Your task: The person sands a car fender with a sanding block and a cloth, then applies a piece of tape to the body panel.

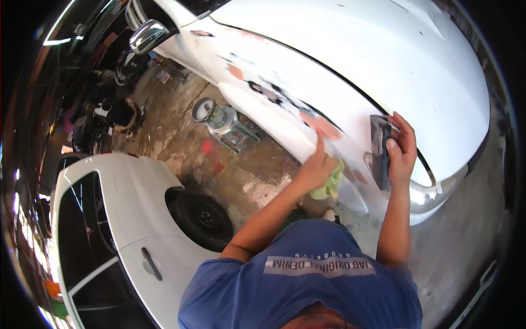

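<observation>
My left hand [316, 171] reaches to the white car's front side panel [350, 109], its index finger stretched out to the edge of a pinkish filler patch [327, 128]. The other fingers are curled round a crumpled pale green cloth [330, 185]. Further right, my right hand [403, 147] grips a long dark grey sanding block [378, 148], fingers on one side and thumb on its face. The block stands at the panel near the bonnet seam; whether it touches the paint I cannot tell. Dark, chipped spots [266, 90] and smaller filler patches run along the panel.
A second white car [131, 208] stands behind on the left, its dark wheel [204, 217] close to my left arm. Between the cars, a paint can [205, 111] rests on a metal stand [234, 134] on the stained floor. Another person [121, 113] is low down at the far left.
</observation>
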A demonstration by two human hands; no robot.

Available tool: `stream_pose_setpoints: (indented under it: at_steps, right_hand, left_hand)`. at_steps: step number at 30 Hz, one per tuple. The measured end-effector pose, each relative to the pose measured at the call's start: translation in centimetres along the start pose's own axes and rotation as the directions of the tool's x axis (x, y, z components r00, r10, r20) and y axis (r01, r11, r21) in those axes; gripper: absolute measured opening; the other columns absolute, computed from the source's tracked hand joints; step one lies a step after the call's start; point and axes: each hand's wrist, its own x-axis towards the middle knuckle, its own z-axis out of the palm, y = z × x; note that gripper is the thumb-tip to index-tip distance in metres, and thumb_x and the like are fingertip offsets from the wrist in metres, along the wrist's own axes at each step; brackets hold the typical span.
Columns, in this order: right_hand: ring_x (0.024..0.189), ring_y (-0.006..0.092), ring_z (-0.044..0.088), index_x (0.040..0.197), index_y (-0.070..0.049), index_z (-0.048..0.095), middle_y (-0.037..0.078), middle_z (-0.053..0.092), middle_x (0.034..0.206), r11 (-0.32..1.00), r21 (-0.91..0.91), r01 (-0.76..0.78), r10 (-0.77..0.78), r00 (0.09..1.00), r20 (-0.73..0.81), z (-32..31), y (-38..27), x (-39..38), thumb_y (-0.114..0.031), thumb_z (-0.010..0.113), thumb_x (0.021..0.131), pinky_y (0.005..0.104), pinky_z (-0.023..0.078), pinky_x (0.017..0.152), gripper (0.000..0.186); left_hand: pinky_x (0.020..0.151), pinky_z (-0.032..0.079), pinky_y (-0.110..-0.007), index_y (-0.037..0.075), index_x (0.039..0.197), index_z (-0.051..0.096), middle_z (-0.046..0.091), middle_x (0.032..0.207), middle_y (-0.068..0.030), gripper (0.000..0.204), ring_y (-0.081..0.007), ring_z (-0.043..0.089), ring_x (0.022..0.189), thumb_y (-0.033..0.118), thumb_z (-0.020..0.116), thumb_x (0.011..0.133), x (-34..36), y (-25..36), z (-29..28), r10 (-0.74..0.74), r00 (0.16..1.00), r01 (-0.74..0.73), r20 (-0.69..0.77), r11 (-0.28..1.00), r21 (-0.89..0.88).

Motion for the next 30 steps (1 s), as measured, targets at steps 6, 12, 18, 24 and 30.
stream_pose_setpoints:
  at_steps: [6,12,18,24,30]
  right_hand:
    - [0.110,0.0213,0.062,0.145,0.001,0.047,0.018,0.058,0.136,0.995,-0.088,0.050,-0.055,0.997,-0.045,-0.4,0.5,-0.2,-0.023,0.065,0.091,0.0342,0.048,0.099,0.061]
    - [0.131,0.0276,0.052,0.144,0.002,0.046,0.018,0.056,0.137,0.993,-0.109,0.045,-0.055,0.994,-0.092,0.2,0.7,-0.5,-0.016,0.059,0.090,0.0397,0.038,0.113,0.059]
    - [0.117,0.0293,0.062,0.127,-0.003,0.049,0.018,0.059,0.131,0.952,0.259,-0.164,0.128,0.980,0.151,7.6,4.4,-4.6,-0.026,0.077,0.085,0.0418,0.052,0.100,0.055]
    - [0.098,0.0357,0.070,0.129,0.003,0.051,0.024,0.068,0.112,0.458,0.434,-0.776,0.609,0.629,0.484,23.7,11.0,-7.0,-0.033,0.044,0.103,0.0445,0.060,0.085,0.046]
    - [0.097,0.0303,0.071,0.129,0.001,0.055,0.021,0.069,0.110,0.358,0.257,-0.897,0.656,0.438,0.615,36.9,15.1,-6.8,-0.025,0.048,0.105,0.0419,0.061,0.083,0.036]
  left_hand:
    - [0.098,0.047,-0.040,0.007,0.162,0.014,0.067,0.108,-0.0247,0.081,-0.0326,0.065,0.102,0.029,0.058,0.098,-2.9,-0.1,1.0,0.027,0.981,-0.015,0.191,0.998,-0.064]
    - [0.092,0.051,-0.031,0.001,0.126,0.063,0.068,0.108,-0.0109,0.040,-0.0196,0.066,0.096,0.032,0.051,0.104,-2.6,-4.7,0.3,0.117,0.985,-0.034,0.124,0.849,-0.527]
    - [0.076,0.055,-0.030,0.006,0.095,0.059,0.063,0.091,-0.0040,0.031,-0.0132,0.065,0.082,0.036,0.054,0.103,-4.6,-8.4,-8.4,0.069,0.983,0.116,0.167,0.473,-0.874]
    - [0.080,0.055,-0.032,0.006,0.095,0.056,0.064,0.088,-0.0061,0.013,-0.0178,0.068,0.092,0.018,0.058,0.097,-6.7,-14.8,-18.8,0.066,0.998,-0.061,-0.026,0.619,-0.783]
    - [0.092,0.053,-0.035,0.003,0.099,0.057,0.070,0.103,-0.0094,0.006,-0.0227,0.068,0.108,0.006,0.057,0.094,-11.0,-23.4,-28.1,0.033,0.974,-0.174,-0.224,0.743,-0.646]
